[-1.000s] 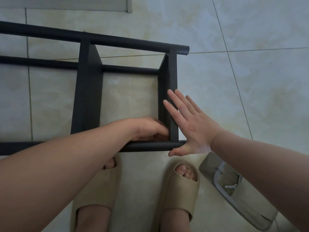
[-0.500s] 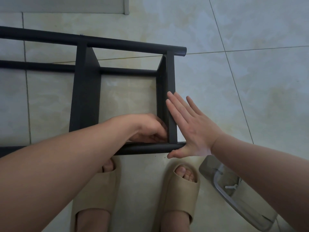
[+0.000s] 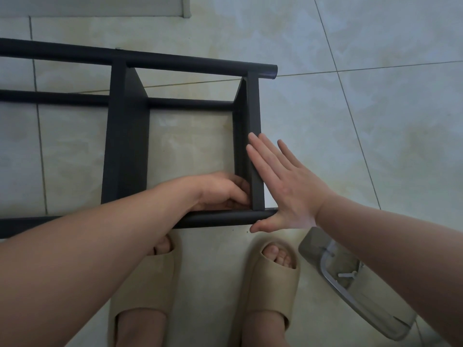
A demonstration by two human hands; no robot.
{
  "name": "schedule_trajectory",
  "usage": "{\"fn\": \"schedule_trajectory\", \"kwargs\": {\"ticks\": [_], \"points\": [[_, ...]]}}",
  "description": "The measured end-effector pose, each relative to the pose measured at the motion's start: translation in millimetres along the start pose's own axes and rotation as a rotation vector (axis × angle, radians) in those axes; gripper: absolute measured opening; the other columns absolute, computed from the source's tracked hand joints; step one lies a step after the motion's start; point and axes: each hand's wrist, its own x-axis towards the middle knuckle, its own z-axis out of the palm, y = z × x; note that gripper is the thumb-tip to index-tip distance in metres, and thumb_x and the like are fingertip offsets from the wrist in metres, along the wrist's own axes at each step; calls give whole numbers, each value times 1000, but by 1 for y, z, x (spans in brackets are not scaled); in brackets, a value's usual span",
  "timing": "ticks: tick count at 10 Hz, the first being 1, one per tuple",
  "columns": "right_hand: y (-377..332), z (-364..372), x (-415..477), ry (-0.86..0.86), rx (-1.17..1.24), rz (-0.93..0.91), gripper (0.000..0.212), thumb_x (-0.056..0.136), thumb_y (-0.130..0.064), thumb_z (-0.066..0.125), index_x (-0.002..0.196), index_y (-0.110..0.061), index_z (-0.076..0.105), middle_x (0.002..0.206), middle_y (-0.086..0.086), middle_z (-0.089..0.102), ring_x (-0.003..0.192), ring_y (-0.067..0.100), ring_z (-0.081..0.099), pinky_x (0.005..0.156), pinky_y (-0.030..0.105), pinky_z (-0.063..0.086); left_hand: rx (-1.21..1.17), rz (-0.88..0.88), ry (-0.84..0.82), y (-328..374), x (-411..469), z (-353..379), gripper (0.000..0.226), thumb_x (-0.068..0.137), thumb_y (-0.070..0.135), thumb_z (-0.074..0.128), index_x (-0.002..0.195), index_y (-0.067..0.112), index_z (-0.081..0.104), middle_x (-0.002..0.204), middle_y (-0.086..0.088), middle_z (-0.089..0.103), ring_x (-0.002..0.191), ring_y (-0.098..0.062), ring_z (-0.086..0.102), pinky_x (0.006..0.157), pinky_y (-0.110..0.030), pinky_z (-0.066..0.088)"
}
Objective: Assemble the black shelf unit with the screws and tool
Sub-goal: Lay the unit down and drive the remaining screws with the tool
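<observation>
Black shelf unit (image 3: 127, 151) lies lengthwise left-right; right hand (image 3: 288, 191) flat against its end panel (image 3: 254, 108), left hand (image 3: 220, 191) curled inside, grip unclear.

The floor (image 3: 390, 151) is laid with large glossy tiles, pale cream mottled with grey-green. Thin dark grout lines (image 3: 352, 121) run slantwise across its right side. Along the floor's far edge lies a flat grey-white strip (image 3: 87, 6). The light is soft and dim.

No readable text, label, brand or number shows anywhere
</observation>
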Motion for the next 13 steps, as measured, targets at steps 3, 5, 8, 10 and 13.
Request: {"fn": "schedule_trajectory", "kwargs": {"ticks": [3, 5, 8, 10, 13], "points": [[0, 0, 0, 9, -25, 12, 136, 71, -97, 36, 160, -3, -4, 169, 13, -12, 156, 29, -10, 125, 57, 7, 66, 1, 36, 0, 1, 3, 14, 90, -2, 63, 102, 0, 67, 94, -17, 72, 83, -27, 69, 79, -33, 53], [0, -2, 0, 4, -47, 23, 137, 69, -98, 35, 161, -3, -1, 169, 13, -10, 156, 29, -8, 125, 58, 7, 96, 4, 60, 0, 2, 3, 21, 89, -3, 61, 109, -8, 66, 100, -24, 70, 87, -30, 67, 81, -34, 54], [-2, -3, 0, -25, -43, 25, 137, 70, -98, 35, 160, -2, -4, 168, 14, -14, 156, 30, -13, 125, 56, 5, 46, -18, 79, -5, 7, 0, 16, 84, -6, 63, 76, 6, 69, 78, -15, 69, 71, -24, 68, 74, -32, 55], [-1, -1, 1, -15, -29, 19, 137, 71, -97, 36, 160, -1, -3, 168, 14, -14, 156, 30, -12, 125, 57, 6, 51, -20, 97, -2, 3, 2, 15, 87, -13, 58, 96, -4, 65, 99, -28, 65, 93, -35, 64, 99, -48, 50], [-1, -1, 1, -10, -17, 12, 136, 71, -96, 37, 160, -1, -2, 168, 15, -13, 156, 31, -13, 125, 56, 6, 31, -56, 56, 0, 1, 0, 14, 86, -7, 61, 87, 2, 71, 95, -24, 71, 89, -33, 69, 90, -43, 54]]}}
